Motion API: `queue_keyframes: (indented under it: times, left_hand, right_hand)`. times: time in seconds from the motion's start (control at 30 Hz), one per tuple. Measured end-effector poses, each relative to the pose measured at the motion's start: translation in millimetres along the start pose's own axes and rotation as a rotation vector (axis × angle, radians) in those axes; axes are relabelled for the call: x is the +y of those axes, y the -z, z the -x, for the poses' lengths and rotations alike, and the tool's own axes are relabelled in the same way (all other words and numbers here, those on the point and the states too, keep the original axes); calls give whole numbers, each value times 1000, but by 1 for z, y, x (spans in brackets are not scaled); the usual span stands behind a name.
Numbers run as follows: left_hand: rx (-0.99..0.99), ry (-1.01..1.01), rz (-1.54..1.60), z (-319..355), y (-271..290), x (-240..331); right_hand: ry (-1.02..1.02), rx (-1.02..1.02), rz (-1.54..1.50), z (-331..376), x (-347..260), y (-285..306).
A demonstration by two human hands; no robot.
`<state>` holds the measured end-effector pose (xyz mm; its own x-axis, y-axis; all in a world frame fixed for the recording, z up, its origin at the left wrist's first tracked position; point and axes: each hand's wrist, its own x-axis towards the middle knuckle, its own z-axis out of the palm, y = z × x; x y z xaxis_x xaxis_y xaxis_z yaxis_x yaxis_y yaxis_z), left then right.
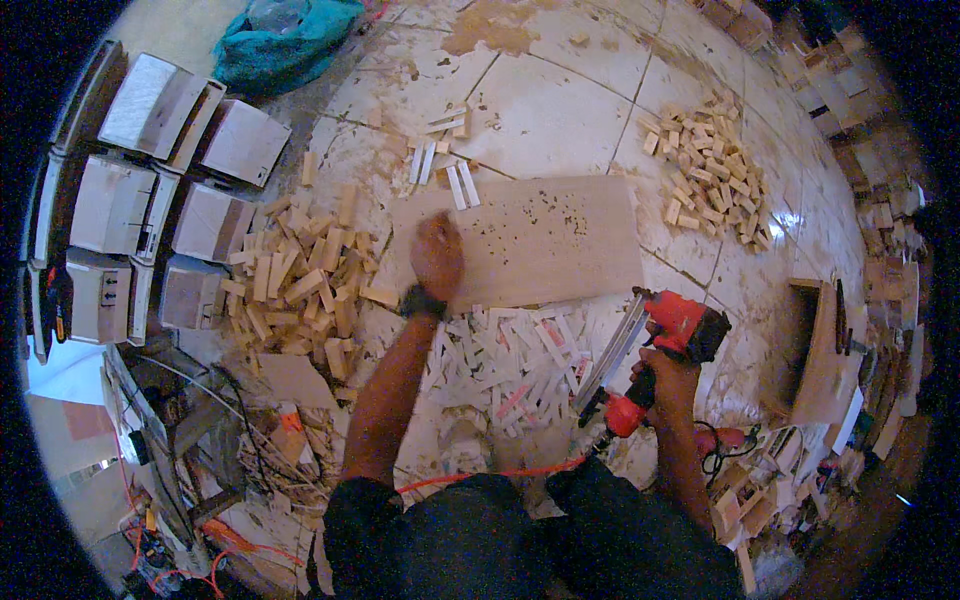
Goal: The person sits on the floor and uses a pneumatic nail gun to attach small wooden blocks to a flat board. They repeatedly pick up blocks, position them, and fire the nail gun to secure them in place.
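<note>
My right hand (668, 378) is wrapped round the black handle of a red pneumatic nail gun (680, 325), whose long grey magazine slants down to the left. An orange air hose (490, 473) runs from its lower end across my lap. On the floor ahead lies a flat wooden board (580, 240) with dark specks scattered over its top. My left hand (438, 258) is over the board's left part, with its fingers blurred and mostly hidden. Just beyond it, pale metal strips (463, 186) lie at the board's far left edge.
Small wooden blocks are heaped at left (310, 275) and far right (715, 175). Paper scraps (520, 365) litter the floor before me. Stacked wooden boxes (115, 205) stand at left, a teal sack (285, 45) behind. An open wooden box (815, 350) sits at right.
</note>
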<state>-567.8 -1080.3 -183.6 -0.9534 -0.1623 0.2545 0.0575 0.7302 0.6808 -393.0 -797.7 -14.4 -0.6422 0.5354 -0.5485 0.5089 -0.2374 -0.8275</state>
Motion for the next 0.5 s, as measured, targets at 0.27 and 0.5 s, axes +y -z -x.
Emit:
queue_keyframes:
  times: [0.27,0.5]
  left_hand:
    - [-265,289,-444,-124,-19,-87]
    - [-402,322,-332,-155,-29,-129]
  right_hand:
    - [-73,10,-61,1,4,7]
    - [2,30,-31,-1,11,16]
